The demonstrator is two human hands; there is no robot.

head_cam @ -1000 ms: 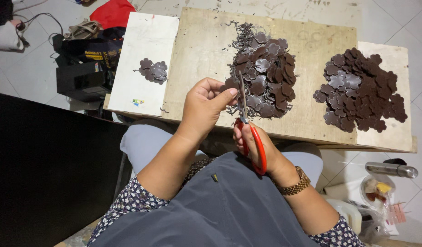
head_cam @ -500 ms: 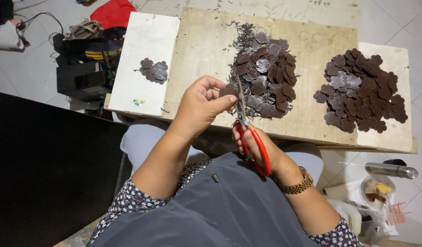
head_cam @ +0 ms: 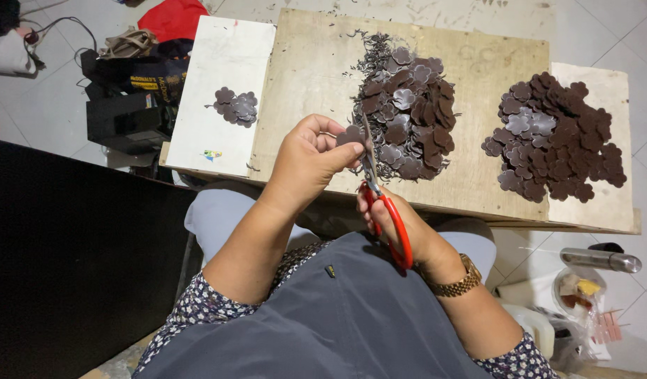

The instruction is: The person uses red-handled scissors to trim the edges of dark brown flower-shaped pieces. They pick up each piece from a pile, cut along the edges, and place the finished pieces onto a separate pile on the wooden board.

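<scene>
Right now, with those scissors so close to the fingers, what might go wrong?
The left hand pinches a small brown flower-shaped piece right against the blades of the red-handled scissors in the right hand, so a fingertip could get nipped. The piece is tiny and might slip or be cut crooked. Trimmings could also drop onto the lap rather than the wooden board.

Glossy red plastic-handled scissors (head_cam: 383, 203), dull metal blades. Matt dark-brown flower-shaped leather-like piece (head_cam: 350, 135). Rough pale plywood board (head_cam: 478, 77), scuffed. Shiny gold metal wristwatch band (head_cam: 458, 282).
</scene>
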